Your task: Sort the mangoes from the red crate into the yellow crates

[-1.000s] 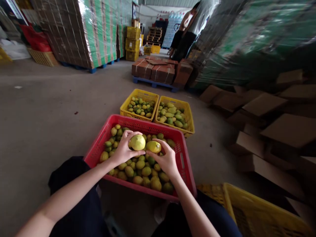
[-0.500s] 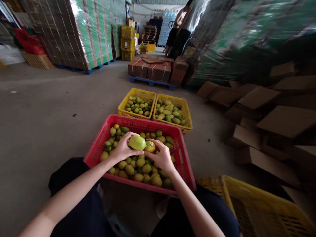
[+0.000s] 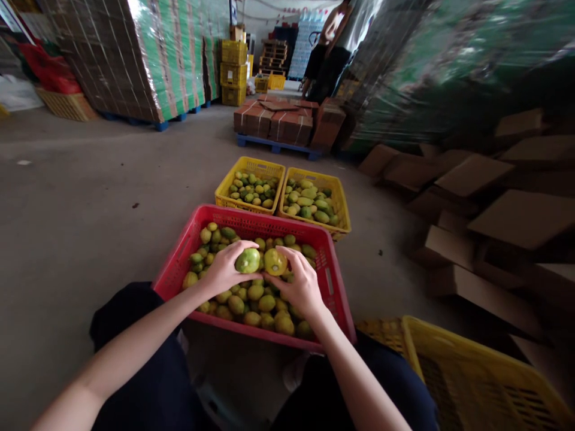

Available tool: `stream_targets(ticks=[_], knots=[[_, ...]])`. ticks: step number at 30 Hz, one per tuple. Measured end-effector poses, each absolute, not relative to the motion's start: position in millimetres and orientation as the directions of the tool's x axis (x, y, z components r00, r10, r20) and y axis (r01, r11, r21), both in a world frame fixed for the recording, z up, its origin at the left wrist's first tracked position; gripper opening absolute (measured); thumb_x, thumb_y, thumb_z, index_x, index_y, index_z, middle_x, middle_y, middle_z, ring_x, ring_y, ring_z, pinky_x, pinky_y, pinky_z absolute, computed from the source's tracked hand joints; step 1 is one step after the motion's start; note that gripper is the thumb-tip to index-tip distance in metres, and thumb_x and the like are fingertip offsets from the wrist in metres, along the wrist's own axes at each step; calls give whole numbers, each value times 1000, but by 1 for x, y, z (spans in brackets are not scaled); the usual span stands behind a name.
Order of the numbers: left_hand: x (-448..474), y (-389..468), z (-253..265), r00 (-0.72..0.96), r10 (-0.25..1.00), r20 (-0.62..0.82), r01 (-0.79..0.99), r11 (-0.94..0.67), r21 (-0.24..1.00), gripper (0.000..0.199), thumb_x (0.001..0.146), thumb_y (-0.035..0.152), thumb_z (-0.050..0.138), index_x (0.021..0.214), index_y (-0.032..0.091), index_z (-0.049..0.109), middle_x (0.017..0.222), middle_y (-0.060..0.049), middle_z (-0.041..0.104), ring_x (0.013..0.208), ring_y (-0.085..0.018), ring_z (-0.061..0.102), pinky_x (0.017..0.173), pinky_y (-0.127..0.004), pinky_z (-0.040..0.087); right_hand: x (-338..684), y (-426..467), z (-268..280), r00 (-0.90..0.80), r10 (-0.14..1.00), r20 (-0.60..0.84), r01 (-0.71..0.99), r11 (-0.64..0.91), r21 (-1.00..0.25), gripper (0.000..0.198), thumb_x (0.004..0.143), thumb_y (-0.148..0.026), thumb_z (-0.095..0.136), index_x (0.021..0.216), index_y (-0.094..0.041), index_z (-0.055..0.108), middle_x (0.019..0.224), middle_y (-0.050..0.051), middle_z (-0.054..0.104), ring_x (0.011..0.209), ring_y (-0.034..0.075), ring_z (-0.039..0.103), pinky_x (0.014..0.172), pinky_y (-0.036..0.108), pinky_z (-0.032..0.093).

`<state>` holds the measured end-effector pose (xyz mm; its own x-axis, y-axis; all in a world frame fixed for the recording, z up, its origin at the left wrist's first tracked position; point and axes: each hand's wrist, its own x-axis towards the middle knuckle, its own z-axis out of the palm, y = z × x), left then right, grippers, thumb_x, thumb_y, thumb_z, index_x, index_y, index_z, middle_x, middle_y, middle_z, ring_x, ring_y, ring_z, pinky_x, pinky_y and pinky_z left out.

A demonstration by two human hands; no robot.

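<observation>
My left hand (image 3: 227,267) is closed around a green lemon (image 3: 247,261), thumb below and fingers above. A yellower lemon (image 3: 275,262) sits in the grip of my right hand (image 3: 300,284), its round end facing me. The two fruits are held side by side with a small gap between them. Both hands are over a red plastic crate (image 3: 333,281) that holds many green and yellow lemons (image 3: 266,303). My fingers hide part of the fruit underneath.
Behind the red crate stand two yellow crates of fruit, one left (image 3: 218,194) and one right (image 3: 347,216). Another yellow crate (image 3: 476,353) is at my lower right. Cardboard boxes (image 3: 462,251) lie along the right. Farther back are a pallet of flattened cartons (image 3: 274,123) and a standing person (image 3: 330,54).
Both lemons have turned in my fingers, showing their ends more toward me. They are slightly farther apart. The view has tilted down a little.
</observation>
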<state>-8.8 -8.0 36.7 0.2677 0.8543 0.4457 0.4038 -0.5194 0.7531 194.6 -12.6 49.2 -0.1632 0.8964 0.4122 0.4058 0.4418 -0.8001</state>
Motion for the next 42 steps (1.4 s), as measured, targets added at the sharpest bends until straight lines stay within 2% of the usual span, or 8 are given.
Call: stream_targets(ticks=[11, 15, 18, 20, 25, 33, 38, 42], knots=[[-9, -7, 33, 293, 849, 441, 335, -523, 784, 55, 63, 34, 80, 107, 22, 47, 115, -9, 62, 106, -22, 59, 93, -35, 43, 195, -11, 36, -282, 782, 556, 587, 599, -544, 48, 74, -32, 71, 117, -24, 51, 112, 10, 65, 99, 26, 63, 87, 45, 51], [-9, -4, 36, 234, 924, 301, 204, -350, 914, 55, 53, 36, 85, 96, 20, 54, 103, -5, 65, 96, -21, 62, 85, -29, 46, 193, -11, 39, -214, 839, 501, 540, 529, -654, 49, 69, -34, 75, 110, -23, 51, 103, 8, 66, 87, 23, 64, 76, 38, 53], [-7, 2, 35, 168, 983, -78, -88, 94, 992, 48, 57, 51, 79, 85, 18, 58, 79, -2, 66, 70, -16, 63, 62, -23, 50, 187, -12, 41, -103, 957, 270, 270, 288, -919, 52, 59, -38, 81, 96, -25, 47, 87, 1, 66, 70, 17, 63, 58, 28, 52], [-4, 4, 34, 230, 898, -376, -280, 431, 858, 47, 67, 62, 66, 82, 17, 61, 65, -2, 64, 52, -13, 59, 48, -22, 48, 181, -11, 40, -95, 995, -15, 27, -12, -1000, 50, 59, -46, 79, 88, -25, 43, 70, -4, 63, 52, 12, 58, 41, 21, 43], [0, 5, 28, 396, 693, -603, -386, 721, 575, 47, 79, 60, 54, 72, 15, 60, 46, -2, 59, 37, -12, 55, 32, -18, 40, 171, -3, 31, -193, 829, -525, -255, -559, -789, 35, 75, -51, 65, 75, -18, 51, 49, -4, 57, 33, 6, 46, 28, 15, 27], [4, 2, 22, 359, 753, -551, -354, 656, 667, 45, 74, 60, 60, 74, 16, 55, 59, -1, 60, 44, -10, 53, 40, -19, 41, 172, 1, 23, -279, 777, -564, -309, -629, -714, 30, 79, -47, 61, 79, -18, 55, 56, -2, 62, 38, 9, 53, 31, 17, 39], [-1, 1, 22, 118, 992, -52, -155, 70, 985, 50, 60, 45, 80, 93, 19, 54, 85, 0, 58, 78, -12, 57, 67, -20, 46, 178, -2, 28, -84, 982, -171, -157, -183, -970, 47, 64, -47, 74, 96, -25, 48, 77, -5, 62, 60, 13, 62, 48, 23, 52], [-8, 3, 26, 122, 936, 331, 86, -342, 936, 61, 52, 31, 86, 101, 21, 50, 105, -5, 57, 96, -18, 56, 84, -28, 45, 183, -3, 34, -27, 981, 191, 90, 193, -977, 57, 56, -40, 82, 99, -26, 47, 98, 1, 62, 83, 18, 64, 70, 30, 55]])
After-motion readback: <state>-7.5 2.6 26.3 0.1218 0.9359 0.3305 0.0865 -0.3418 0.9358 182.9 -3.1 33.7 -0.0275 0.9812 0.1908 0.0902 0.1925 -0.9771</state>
